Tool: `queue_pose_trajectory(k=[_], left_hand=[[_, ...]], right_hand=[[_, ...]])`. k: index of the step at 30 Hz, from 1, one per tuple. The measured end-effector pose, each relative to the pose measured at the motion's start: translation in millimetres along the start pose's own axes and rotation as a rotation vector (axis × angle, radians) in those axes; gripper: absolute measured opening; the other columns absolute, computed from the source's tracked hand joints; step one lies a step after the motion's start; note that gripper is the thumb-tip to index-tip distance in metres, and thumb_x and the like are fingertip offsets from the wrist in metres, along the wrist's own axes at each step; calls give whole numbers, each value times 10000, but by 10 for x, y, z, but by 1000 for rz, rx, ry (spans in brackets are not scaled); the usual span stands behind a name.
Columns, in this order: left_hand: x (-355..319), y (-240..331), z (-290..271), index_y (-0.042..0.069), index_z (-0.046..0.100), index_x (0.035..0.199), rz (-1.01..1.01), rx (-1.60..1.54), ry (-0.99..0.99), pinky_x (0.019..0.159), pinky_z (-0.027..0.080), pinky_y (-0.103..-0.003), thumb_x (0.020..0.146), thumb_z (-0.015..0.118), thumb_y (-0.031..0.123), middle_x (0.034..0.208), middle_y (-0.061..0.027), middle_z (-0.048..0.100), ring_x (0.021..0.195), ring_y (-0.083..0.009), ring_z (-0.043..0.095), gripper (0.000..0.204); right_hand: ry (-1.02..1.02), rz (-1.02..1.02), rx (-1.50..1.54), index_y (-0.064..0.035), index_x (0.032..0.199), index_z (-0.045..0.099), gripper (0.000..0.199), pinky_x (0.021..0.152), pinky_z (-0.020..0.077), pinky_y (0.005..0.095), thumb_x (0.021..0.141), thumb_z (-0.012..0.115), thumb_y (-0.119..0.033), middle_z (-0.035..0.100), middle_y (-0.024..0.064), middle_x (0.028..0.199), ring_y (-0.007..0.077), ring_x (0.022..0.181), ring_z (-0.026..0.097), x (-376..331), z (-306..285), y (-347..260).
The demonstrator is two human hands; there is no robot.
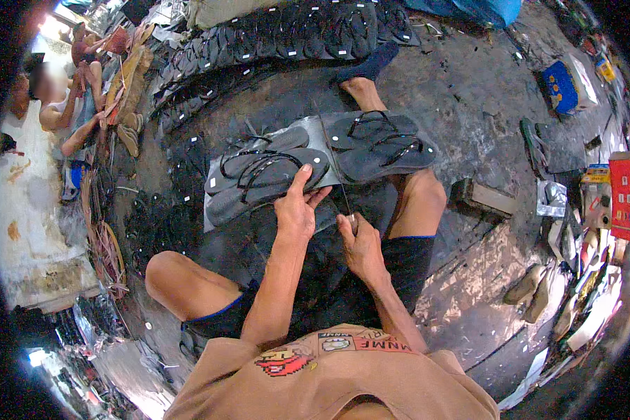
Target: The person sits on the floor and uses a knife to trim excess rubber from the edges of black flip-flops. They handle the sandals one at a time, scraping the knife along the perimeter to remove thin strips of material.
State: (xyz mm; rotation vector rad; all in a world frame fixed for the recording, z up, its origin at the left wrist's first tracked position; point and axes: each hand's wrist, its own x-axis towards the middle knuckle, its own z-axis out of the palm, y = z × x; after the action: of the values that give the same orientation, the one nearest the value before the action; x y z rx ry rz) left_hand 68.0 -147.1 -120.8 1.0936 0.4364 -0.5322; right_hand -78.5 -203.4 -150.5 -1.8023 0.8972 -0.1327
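Four flat black thong sandals (225, 204) lie paired left and right on a shiny grey sheet (213, 220) over the seated person's lap, showing four small white markers. The left hand (297, 213) rests one digit on the nearest left sandal; whether its grip pinches, I cannot tell. The right hand's (362, 246) grip pinches one thin dark strip (346, 200). Colourful printed lettering marks one tan cloth T-shirt (259, 385).

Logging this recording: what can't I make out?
Head view: held end of the thin tool, covered by the right hand.
Head view: underside of the sandal in the left hand, hidden by its own top.
Head view: rest of the blue plastic, cut by the top edge.
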Motion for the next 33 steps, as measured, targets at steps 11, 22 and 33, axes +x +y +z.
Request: queue_pose_trajectory(k=[11, 22, 33], left_hand=[[-127, 172, -260, -16, 672, 1160, -11, -88, 14, 792, 675, -409, 899, 802, 117, 1182, -126, 695, 969, -265, 708, 320], [834, 916, -1344, 148, 318, 1602, 119, -518, 365, 1145, 469, -528, 914, 795, 424, 1470, -147, 516, 1372, -337, 517, 881], [2008, -1140, -97, -22, 624, 1347, -391, 244, -84, 1163, 387, -465, 853, 864, 375, 1457, -133, 593, 1368, -276, 523, 678]], right_hand=[[-190, -18, -152, 14, 1120, 679, 514, 835, 528, 469, 1020, 599, -484, 681, 242, 1048, 402, 950, 658, 1052, 600, 163], [-363, 485, 921, -102, 952, 532, 434, 417, 344, 292, 1071, 500, -518, 400, -30, 602, 122, 438, 386, -42, -620, -278], [639, 117, 680, -31, 1287, 643, 378, 616, 568, 312, 1030, 670, -307, 735, 79, 999, 176, 748, 699, 399, -2487, 1582]])
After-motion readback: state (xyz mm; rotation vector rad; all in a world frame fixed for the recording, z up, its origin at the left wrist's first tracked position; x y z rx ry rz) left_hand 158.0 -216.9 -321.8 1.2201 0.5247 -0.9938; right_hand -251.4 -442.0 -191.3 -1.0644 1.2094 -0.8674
